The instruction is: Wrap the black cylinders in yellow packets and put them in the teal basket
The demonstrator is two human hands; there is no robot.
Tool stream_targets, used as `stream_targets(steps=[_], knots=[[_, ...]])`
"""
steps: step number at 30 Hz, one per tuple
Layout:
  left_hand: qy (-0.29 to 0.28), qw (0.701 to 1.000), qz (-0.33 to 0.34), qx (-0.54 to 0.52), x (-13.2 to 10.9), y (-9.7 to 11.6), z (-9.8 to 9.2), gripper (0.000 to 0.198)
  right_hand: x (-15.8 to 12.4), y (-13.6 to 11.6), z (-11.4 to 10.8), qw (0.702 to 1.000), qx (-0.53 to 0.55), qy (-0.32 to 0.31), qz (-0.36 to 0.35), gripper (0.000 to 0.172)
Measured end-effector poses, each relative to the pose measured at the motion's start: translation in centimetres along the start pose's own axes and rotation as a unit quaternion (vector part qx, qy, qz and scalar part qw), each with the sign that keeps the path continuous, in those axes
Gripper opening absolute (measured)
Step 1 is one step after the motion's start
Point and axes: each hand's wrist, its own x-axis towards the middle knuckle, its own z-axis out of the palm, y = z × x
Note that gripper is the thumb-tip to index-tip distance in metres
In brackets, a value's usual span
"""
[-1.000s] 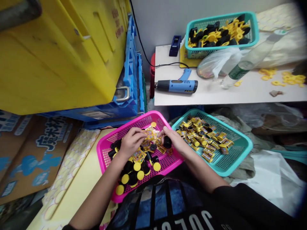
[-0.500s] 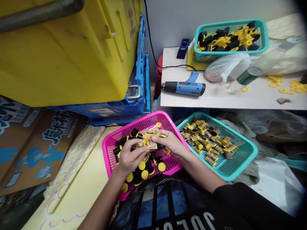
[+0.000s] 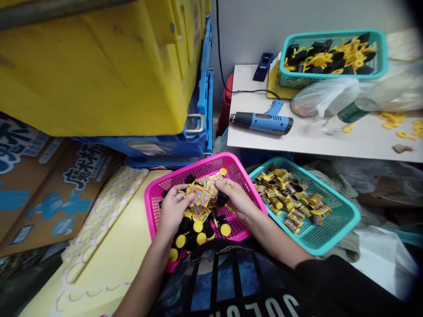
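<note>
A: What does the left hand (image 3: 172, 209) have?

B: Its grip is pinched, thumb on top, on flat yellow printed film wrappers (image 3: 200, 195), above the pink plastic mesh basket (image 3: 148, 207) at the lower centre of the frame.

A: How do they lie from that thumb?

B: Out to its right, the printed panels running crosswise, long axis dipping slightly rightward.

A: And the right hand (image 3: 236, 197)?

B: Fingertips curled at the wrappers' far side. Whether that grip grasps anything, I can't tell.

A: The dark thing under those fingers?

B: A round black plastic cylinder (image 3: 222, 200), just right of the wrappers. I'd judge that sideways relation the one that matters. The right hand is clearly nearer to it; held or resting in the basket, I can't say, and its long axis is hidden.

A: Anything else close?

B: Black cylinders with round yellow caps (image 3: 225, 229), lower in the basket, below both hands.
</note>
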Motion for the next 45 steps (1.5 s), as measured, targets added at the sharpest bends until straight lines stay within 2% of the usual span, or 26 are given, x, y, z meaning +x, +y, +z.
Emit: stream_targets(steps=[2, 5, 8, 12, 15, 19, 24, 28, 33, 36, 40, 42, 45], knots=[[-0.019, 0.998, 0.007, 0.057, -0.1, -0.3, -0.5, 0.045, 0.0, -0.1, -0.2, 1.000, 0.016, 0.011, 0.005, 0.035], [0.007, 0.988, 0.075, 0.134, -0.4, -0.2, 0.2, 0.036, -0.3, -0.4, 0.2, 0.999, 0.028, 0.020, 0.002, 0.033], [-0.004, 0.989, 0.120, 0.083, -0.7, 0.6, 2.0, 0.038, -0.7, -0.6, 1.1, 0.999, 0.004, 0.033, -0.023, 0.031], [-0.024, 0.997, 0.079, -0.003, -0.8, 1.7, 3.5, 0.050, -1.3, -1.0, 1.4, 0.999, -0.007, 0.018, -0.038, 0.032], [-0.036, 0.998, 0.054, -0.009, -0.7, 2.1, 3.2, 0.054, -1.4, -1.4, 0.9, 0.999, -0.002, -0.012, -0.032, 0.032], [-0.056, 0.998, 0.041, -0.011, -1.0, 1.9, 3.1, 0.051, -1.0, -1.5, 0.6, 0.998, -0.053, 0.006, -0.035, 0.026], [-0.038, 0.996, 0.062, -0.044, -1.1, 1.6, 3.8, 0.045, -0.9, -1.3, 1.4, 0.996, -0.063, 0.042, -0.055, 0.035], [-0.016, 0.997, 0.062, -0.048, -1.0, 1.7, 3.8, 0.032, -1.1, -1.1, 1.5, 0.995, -0.069, 0.031, -0.060, 0.036], [-0.020, 0.998, 0.047, -0.048, -0.9, 1.3, 3.6, 0.029, -1.1, -0.6, 1.2, 0.991, -0.101, 0.039, -0.073, 0.036], [0.023, 0.998, 0.048, -0.042, -0.7, 1.0, 3.3, 0.024, -1.2, -0.8, 1.0, 0.996, -0.063, 0.014, -0.062, 0.031], [0.054, 0.997, 0.058, -0.020, -0.5, 0.7, 2.3, 0.029, -1.6, -2.5, 0.1, 0.996, 0.082, -0.023, -0.025, 0.017], [0.053, 0.996, 0.066, -0.010, -0.5, 0.6, 1.8, 0.031, -1.8, -3.6, -0.5, 0.995, 0.092, -0.039, -0.024, 0.021], [0.038, 0.996, 0.077, -0.005, -0.5, 0.4, 1.5, 0.032, -1.8, -4.8, -1.0, 0.996, 0.045, -0.068, -0.041, 0.034]])
